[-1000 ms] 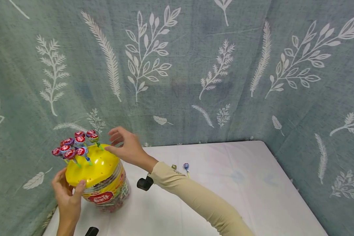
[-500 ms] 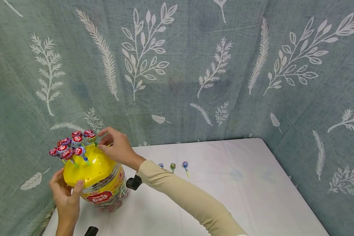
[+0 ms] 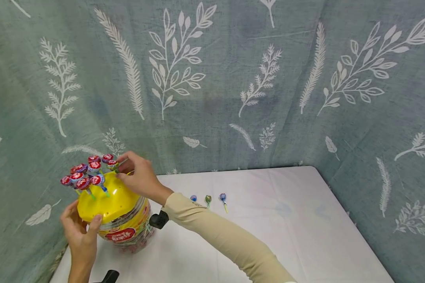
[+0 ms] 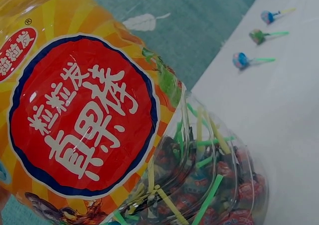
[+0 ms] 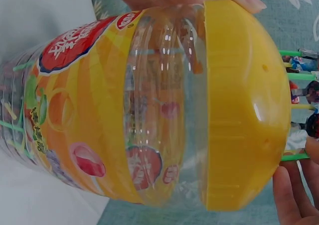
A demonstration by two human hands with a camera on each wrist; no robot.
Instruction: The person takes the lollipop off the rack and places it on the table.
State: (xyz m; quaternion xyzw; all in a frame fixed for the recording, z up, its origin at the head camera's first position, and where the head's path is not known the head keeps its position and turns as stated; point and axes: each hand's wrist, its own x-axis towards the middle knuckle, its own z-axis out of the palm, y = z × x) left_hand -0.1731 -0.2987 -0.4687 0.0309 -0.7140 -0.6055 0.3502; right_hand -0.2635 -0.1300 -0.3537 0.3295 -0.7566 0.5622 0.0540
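A large clear jar with a yellow lid [image 3: 109, 208] stands at the left of the table in the head view. Several wrapped lollipops [image 3: 82, 183] stick up out of holes in that lid. My left hand [image 3: 80, 234] grips the near left side of the jar at the lid, thumb in front. At the lid's far right edge, my right hand [image 3: 139, 175] pinches a lollipop [image 3: 112, 165] by its green stick, as the right wrist view shows at the stick [image 5: 296, 156]. The left wrist view shows the jar's label [image 4: 84, 115] and more lollipops [image 4: 199, 180] inside.
Three loose lollipops, one blue [image 3: 193, 198], one green [image 3: 208, 199] and one blue with a yellow stick [image 3: 223, 197], lie on the white table [image 3: 287, 236] right of the jar. A leaf-patterned curtain [image 3: 212, 98] hangs behind the table.
My right hand has moved left, from beside the lid to the green-stick lollipop, and its fingers have closed on the stick. My left hand keeps its hold on the jar.
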